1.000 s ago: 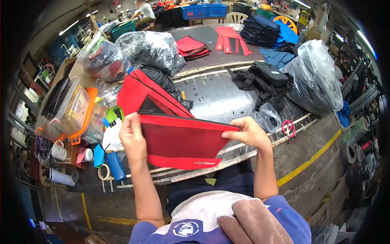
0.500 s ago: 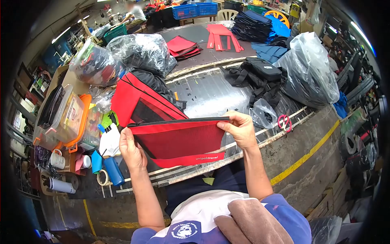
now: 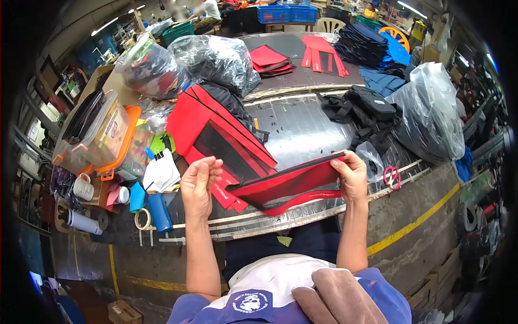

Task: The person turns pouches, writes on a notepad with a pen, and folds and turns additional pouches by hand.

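My right hand [image 3: 352, 175] pinches the upper right corner of a red mesh pouch [image 3: 297, 182] with a black zipper edge along its top. The pouch hangs slanted above the table's front edge, its far left end free. Beside that end my left hand [image 3: 198, 186] is raised with loosely curled fingers, holding nothing. Behind the left hand lies a pile of red pouches [image 3: 197, 119] with black mesh panels, partly hidden by the held pouch.
Pink-handled scissors [image 3: 392, 178] lie right, near black straps and a black bag [image 3: 372, 102]. A big clear plastic bag [image 3: 431, 119] stands behind. To the left are a blue bottle [image 3: 159, 212], a tape roll [image 3: 143, 219], a mug [image 3: 83, 187] and a plastic box [image 3: 105, 137].
My left hand has let go of the pouch's left end and sits apart from it. My right hand still holds its corner; the pouch now tilts and sags. The view has shifted.
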`<state>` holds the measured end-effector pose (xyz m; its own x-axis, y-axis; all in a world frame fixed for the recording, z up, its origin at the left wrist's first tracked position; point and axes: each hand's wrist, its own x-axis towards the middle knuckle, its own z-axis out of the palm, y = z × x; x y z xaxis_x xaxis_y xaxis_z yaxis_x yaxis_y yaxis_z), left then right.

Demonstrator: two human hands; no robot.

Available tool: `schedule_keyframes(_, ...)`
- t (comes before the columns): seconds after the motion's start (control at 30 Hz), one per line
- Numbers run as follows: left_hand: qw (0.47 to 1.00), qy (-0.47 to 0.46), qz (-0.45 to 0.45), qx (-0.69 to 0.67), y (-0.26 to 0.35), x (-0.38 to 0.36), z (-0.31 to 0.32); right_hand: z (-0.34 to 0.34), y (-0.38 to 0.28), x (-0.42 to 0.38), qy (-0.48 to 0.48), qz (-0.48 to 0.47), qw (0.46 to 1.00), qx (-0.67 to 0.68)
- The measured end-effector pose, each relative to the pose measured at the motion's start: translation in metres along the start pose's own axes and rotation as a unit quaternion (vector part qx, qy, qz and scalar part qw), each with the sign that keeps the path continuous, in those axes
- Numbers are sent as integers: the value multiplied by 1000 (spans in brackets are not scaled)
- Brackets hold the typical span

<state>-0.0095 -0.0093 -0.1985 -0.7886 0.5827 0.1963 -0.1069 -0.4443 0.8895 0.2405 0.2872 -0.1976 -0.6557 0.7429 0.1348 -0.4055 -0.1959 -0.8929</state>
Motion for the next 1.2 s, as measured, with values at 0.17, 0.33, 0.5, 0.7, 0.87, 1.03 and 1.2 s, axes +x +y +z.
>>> schedule_keyframes(0.17, 974, -71, 73, 203, 3, -3, 44, -19, 1, -1, -22, -28, 999, -31)
schedule_keyframes(0.33, 782, -187, 281, 524, -12, 4, 67, -15, -28, -11, -82, -72, 991, -81)
schedule_keyframes(0.5, 820, -275, 173, 472, -32, 1, 67, -34, -57, -22, -108, -101, 979, -141)
schedule_keyframes(0.7, 907, -322, -43, 267, -33, -24, 61, -35, -81, -31, -107, -123, 964, -213)
schedule_keyframes(0.87, 936, -293, -123, 154, -31, -34, 51, -35, -79, -32, -67, -50, 972, -221)
schedule_keyframes(1.03, 947, -257, -159, 110, -34, -35, 39, -37, -69, -28, -44, 20, 976, -214)
schedule_keyframes(1.2, 975, -181, -121, 49, -45, -37, 41, -32, -63, -24, -29, 28, 988, -149)
